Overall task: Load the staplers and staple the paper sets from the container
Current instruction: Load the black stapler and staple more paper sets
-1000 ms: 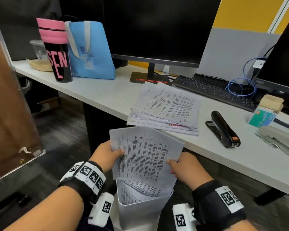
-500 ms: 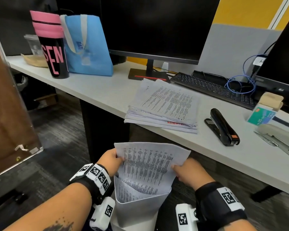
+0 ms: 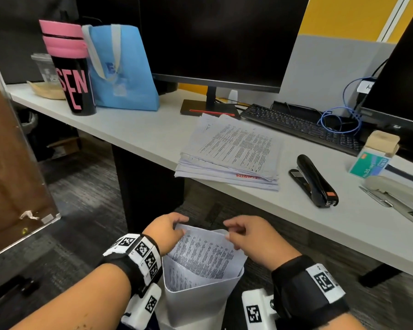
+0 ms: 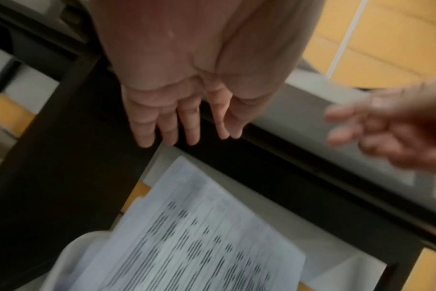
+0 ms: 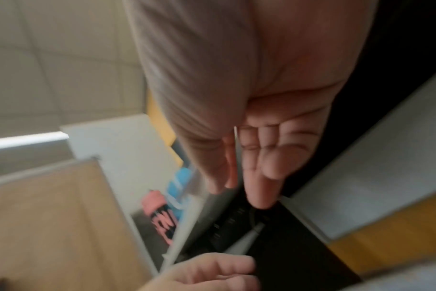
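Note:
A white container (image 3: 196,298) sits low between my forearms, in front of the desk. A printed paper set (image 3: 205,256) stands in it with its top edge sticking out. My left hand (image 3: 174,228) hovers at the paper's top left corner; in the left wrist view its fingers (image 4: 167,135) are straight and nothing lies between them. My right hand (image 3: 231,233) pinches the top right corner, the sheet's edge running between thumb and fingers (image 5: 261,177). A black stapler (image 3: 315,182), a grey stapler (image 3: 396,194) and a green staple box (image 3: 370,165) lie on the desk at the right.
A stack of printed papers (image 3: 234,151) lies near the desk's front edge. Behind it are a monitor stand (image 3: 210,108) and a keyboard (image 3: 296,125). A pink-topped black tumbler (image 3: 72,72) and a blue bag (image 3: 122,70) stand at the far left.
The paper set has gone down from chest height into the container. Both hands slid up to its top corners, and the left hand let go.

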Available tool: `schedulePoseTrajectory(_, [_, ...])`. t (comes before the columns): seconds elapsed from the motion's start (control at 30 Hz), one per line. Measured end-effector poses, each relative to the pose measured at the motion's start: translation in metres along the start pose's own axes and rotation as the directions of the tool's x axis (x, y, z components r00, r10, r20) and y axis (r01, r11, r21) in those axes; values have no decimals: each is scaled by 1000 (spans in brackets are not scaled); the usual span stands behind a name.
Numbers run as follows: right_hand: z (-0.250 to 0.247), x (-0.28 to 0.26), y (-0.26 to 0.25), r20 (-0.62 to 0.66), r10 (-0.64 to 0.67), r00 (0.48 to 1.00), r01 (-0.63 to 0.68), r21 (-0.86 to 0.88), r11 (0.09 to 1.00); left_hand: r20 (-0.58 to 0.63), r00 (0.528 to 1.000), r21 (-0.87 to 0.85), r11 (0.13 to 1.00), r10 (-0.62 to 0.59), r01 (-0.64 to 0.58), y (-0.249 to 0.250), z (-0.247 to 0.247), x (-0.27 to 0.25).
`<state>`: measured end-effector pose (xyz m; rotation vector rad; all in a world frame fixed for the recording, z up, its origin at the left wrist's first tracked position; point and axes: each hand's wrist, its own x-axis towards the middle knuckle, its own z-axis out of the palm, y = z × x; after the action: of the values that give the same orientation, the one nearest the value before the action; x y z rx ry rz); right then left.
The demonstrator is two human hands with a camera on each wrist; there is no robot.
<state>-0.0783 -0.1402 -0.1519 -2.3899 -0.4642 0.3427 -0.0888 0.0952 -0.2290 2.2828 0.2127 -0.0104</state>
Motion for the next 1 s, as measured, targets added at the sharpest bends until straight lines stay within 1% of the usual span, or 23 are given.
schedulePoseTrajectory(0.07, [-12, -6, -26, -64, -90, 994, 96, 98, 990, -102, 992, -44, 996, 70, -75, 18, -7, -3])
schedulePoseTrajectory(0.13, [-29, -9, -49, -209, -156, 965, 177, 83, 981, -227, 963, -96, 981, 143, -168, 39, -16, -7])
schedulePoseTrajectory(0.2, [-47, -7, -63, -390, -221, 894, 230, -24, 973, -334, 923, -110, 965, 192, -240, 60, -26, -12])
schedulePoseTrajectory(0.27, [-66, -1, -70, -519, -254, 816, 190, -174, 966, -408, 883, -110, 948, 230, -298, 81, -37, -20])
schedulePoseTrajectory(0.3, [-75, 5, -69, -537, -252, 805, 137, -244, 960, -430, 868, -115, 939, 248, -325, 90, -42, -24])
schedulePoseTrajectory(0.33, [-84, 12, -66, -514, -214, 831, 68, -287, 955, -442, 858, -123, 929, 263, -348, 97, -45, -27])
schedulePoseTrajectory(0.4, [-97, 23, -58, -376, -44, 925, -76, -299, 951, -449, 851, -127, 923, 273, -363, 105, -48, -29])
schedulePoseTrajectory(0.43, [-100, 27, -54, -295, 35, 955, -129, -305, 943, -445, 855, -132, 924, 268, -359, 107, -48, -29])
schedulePoseTrajectory(0.47, [-102, 30, -51, -235, 85, 968, -160, -321, 934, -437, 862, -151, 924, 257, -352, 107, -47, -29])
schedulePoseTrajectory(0.5, [-102, 32, -48, -208, 104, 973, -171, -335, 926, -429, 870, -175, 922, 244, -344, 107, -47, -29])
schedulePoseTrajectory(0.63, [-107, 31, -45, -220, 71, 973, -149, -362, 920, -395, 896, -202, 932, 204, -301, 103, -43, -29])
schedulePoseTrajectory(0.73, [-114, 27, -45, -227, 72, 971, -139, -298, 945, -393, 897, -203, 933, 200, -297, 99, -43, -29])
schedulePoseTrajectory(0.87, [-120, 27, -40, -279, 36, 960, -104, -233, 967, -389, 903, -259, 920, 180, -295, 97, -41, -27])
schedulePoseTrajectory(1.0, [-119, 31, -37, -335, -25, 942, -77, -288, 955, -382, 905, -277, 911, 188, -306, 95, -38, -23])
